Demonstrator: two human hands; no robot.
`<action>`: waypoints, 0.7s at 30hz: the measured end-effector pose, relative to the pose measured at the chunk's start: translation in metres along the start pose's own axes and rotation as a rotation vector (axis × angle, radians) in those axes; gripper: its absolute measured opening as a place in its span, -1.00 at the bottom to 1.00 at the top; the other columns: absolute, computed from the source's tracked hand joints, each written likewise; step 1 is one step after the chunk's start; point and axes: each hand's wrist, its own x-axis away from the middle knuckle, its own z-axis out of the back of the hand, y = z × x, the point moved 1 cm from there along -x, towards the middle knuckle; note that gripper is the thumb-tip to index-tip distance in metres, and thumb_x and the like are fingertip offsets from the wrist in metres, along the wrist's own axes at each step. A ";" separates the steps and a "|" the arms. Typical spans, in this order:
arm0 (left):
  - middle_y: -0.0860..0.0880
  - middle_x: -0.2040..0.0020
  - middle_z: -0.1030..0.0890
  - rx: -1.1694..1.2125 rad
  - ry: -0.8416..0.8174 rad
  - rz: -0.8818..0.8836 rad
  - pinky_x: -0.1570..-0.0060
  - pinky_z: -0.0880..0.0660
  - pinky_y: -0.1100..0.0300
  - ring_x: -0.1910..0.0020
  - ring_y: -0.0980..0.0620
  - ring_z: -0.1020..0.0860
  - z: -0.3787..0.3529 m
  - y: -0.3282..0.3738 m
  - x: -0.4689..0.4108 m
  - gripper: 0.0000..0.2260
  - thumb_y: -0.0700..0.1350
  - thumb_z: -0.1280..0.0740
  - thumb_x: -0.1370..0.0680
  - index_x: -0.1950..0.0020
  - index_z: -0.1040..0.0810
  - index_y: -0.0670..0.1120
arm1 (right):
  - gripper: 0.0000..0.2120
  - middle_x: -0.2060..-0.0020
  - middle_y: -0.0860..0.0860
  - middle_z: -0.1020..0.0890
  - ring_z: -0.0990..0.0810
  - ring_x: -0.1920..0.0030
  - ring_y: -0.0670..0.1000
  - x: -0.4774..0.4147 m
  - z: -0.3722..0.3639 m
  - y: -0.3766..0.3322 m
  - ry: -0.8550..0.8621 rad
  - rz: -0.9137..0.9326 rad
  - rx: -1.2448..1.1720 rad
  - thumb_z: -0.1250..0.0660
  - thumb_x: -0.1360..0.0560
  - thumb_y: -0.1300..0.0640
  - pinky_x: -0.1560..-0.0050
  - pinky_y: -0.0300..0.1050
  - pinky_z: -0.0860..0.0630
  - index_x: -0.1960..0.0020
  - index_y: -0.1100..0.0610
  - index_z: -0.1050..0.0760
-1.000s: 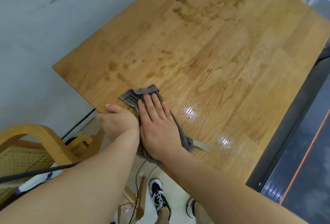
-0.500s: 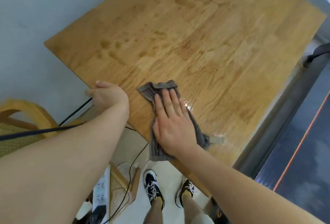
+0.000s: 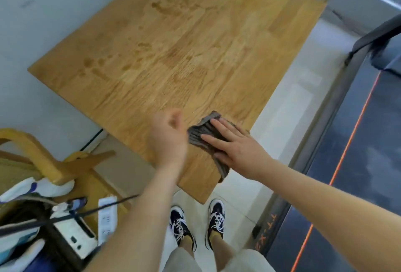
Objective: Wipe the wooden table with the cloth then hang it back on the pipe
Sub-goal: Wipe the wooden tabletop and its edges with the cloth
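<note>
The wooden table (image 3: 178,50) fills the upper middle of the view, with darker damp stains on its far and left parts. A grey ribbed cloth (image 3: 200,134) lies near the table's near right edge, one end hanging over the edge. My right hand (image 3: 233,143) presses flat on the cloth with straight fingers. My left hand (image 3: 168,139) hovers above the table just left of the cloth, blurred, fingers loosely curled and holding nothing. No pipe is clearly in view.
A wooden chair (image 3: 39,158) stands at the lower left beside a white power strip (image 3: 106,217) and cables. A dark treadmill (image 3: 355,163) with an orange stripe runs along the right. My shoes (image 3: 197,226) stand on the white floor under the table's near corner.
My right hand has slid the cloth rightwards along the near edge to the table's right side. My left hand let go of the table's edge and lifted next to the cloth.
</note>
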 end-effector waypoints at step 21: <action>0.10 -0.56 0.14 -0.684 -0.559 -0.448 -0.47 0.14 -0.03 -0.52 0.14 0.18 -0.061 -0.008 0.066 -0.42 0.24 0.11 -0.57 -0.55 0.14 0.13 | -0.69 -0.04 0.16 -0.61 -0.59 -0.07 0.19 0.007 -0.024 -0.022 0.270 -1.161 -1.199 -0.07 -0.66 0.06 -0.12 0.12 -0.53 -0.19 0.21 -0.47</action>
